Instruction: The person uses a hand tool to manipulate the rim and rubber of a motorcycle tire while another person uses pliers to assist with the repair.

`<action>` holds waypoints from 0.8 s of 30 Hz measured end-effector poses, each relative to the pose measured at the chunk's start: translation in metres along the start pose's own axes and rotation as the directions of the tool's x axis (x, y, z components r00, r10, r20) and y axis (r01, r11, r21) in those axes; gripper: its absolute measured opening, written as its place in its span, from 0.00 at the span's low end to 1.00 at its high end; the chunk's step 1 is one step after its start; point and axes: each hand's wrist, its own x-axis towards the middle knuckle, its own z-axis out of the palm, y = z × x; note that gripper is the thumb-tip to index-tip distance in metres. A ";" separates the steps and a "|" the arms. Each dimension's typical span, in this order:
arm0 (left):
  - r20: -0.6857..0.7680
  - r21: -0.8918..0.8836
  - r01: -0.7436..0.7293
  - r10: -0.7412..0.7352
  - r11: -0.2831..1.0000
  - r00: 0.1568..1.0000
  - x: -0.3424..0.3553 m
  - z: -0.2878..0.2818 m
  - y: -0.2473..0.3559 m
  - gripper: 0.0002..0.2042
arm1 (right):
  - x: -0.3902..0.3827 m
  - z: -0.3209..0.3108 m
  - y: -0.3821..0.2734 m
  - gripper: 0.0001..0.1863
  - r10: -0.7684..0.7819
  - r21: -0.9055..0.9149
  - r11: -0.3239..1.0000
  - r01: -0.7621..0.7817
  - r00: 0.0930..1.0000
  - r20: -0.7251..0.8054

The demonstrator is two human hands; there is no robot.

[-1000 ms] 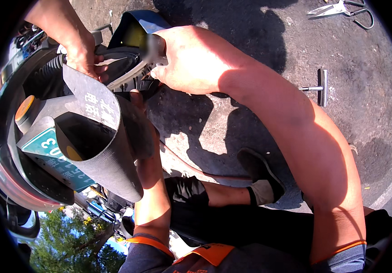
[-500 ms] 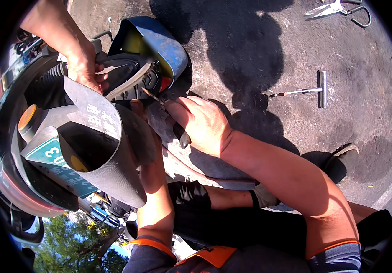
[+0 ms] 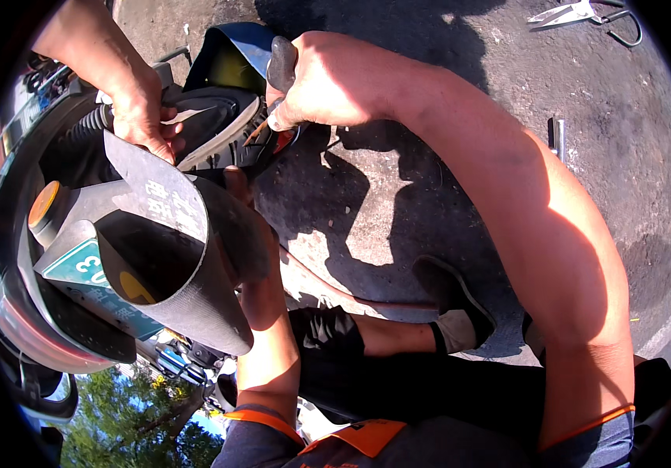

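Ground: rough grey outdoor pavement (image 3: 608, 86), sunlit and crossed by dark shadows; green leafy tree (image 3: 125, 421) beyond, at lower left.

Tyre: black rubber, treaded (image 3: 230, 140), on the vehicle at upper left, between the blue container and the flap.

Tool: dark-handled hand tool with a rounded end (image 3: 281, 64), a narrow brownish tip showing at the tyre's tread.

Right hand (image 3: 327, 82): reaching over from the lower right; fingers closed round the tool's handle, thumb beside the tread.

Left hand (image 3: 235, 179): mostly behind the flap, one fingertip visible close to the tyre; whether the fingers grip cannot be told.

Co-worker's hand (image 3: 142, 117): entering from the upper left, fingers curled at the tyre's near side.

Container: blue, curved-walled, yellowish inside (image 3: 246, 35), standing on the pavement just behind the tyre.

Flap: curved black sheet with white lettering (image 3: 218, 304), beside a green-and-white plate (image 3: 74, 264) and a round orange reflector (image 3: 42, 204).

Scissors: metal blades, black loop handles (image 3: 577, 14), at the pavement's far right corner.

T-handled tool: bright metal (image 3: 558, 139), toward the pavement's right edge, partly hidden by the right forearm.

Hose: thin, reddish-brown (image 3: 327, 292), lying near a dark shoe (image 3: 448, 285).
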 end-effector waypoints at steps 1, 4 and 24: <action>-0.017 0.025 -0.034 0.034 0.999 0.999 0.000 0.003 -0.004 0.18 | 0.007 -0.004 -0.001 0.13 -0.005 -0.006 1.000 0.005 0.999 0.036; 0.059 0.150 -0.200 0.194 0.968 0.979 0.001 0.007 -0.007 0.21 | 0.005 0.003 0.002 0.13 0.175 0.088 0.981 -0.175 0.985 0.004; 0.167 0.027 -0.058 0.053 0.998 0.985 -0.005 0.000 0.000 0.29 | -0.056 0.198 0.050 0.28 -0.334 -0.055 0.920 0.387 0.706 -0.624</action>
